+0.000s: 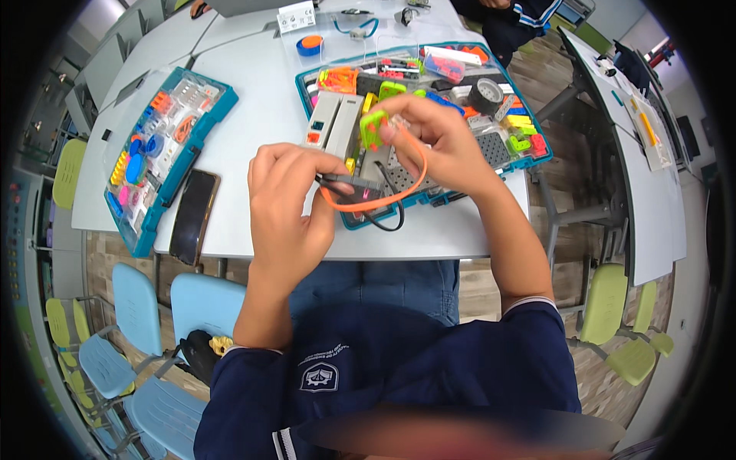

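My left hand (287,207) is closed on a dark grey building-kit part (363,186), with a thin black cable (395,222) looping below it. An orange band (383,202) curves from this part up to my right hand (441,142). Between thumb and fingertips the right hand pinches a lime-green plastic connector (373,129) with holes; a bit of orange shows against it. Both hands are held over the near edge of an open teal kit box (540,159). Two long grey blocks (343,126) stand beside the green connector, inside the box.
A second teal parts tray (218,110) and a dark phone (195,216) lie to the left on the white table (253,84). An orange-and-blue round part (310,46) sits behind the box. Blue chairs (136,307) stand at the lower left. Another person (510,27) is at the far side.
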Demonstrator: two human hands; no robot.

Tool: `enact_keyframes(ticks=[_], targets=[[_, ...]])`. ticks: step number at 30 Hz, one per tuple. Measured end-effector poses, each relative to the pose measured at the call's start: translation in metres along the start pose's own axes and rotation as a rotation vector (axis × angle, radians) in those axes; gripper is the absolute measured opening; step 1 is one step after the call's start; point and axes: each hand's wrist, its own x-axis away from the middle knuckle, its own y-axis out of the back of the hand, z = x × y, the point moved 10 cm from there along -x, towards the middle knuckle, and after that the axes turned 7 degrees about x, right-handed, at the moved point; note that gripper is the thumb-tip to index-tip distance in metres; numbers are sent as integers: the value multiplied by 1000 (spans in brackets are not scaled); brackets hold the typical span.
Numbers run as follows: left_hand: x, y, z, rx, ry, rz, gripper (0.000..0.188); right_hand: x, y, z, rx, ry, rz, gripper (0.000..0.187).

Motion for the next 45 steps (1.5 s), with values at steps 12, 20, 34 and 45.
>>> enact_keyframes(ticks=[12, 20, 34, 45], targets=[[-5, 1, -5, 56, 11, 108, 25, -6, 44, 5, -268, 8, -148, 28], [-20, 53, -70, 278, -197, 177, 22, 21, 116, 103, 272, 111, -584, 27], [-3, 74, -121, -19, -553, 111, 10, 81, 31, 228, 782, -115, 150, 51], [-28, 80, -120, -72, -623, 156, 10, 88, 67, 200, 556, -332, 21, 47]])
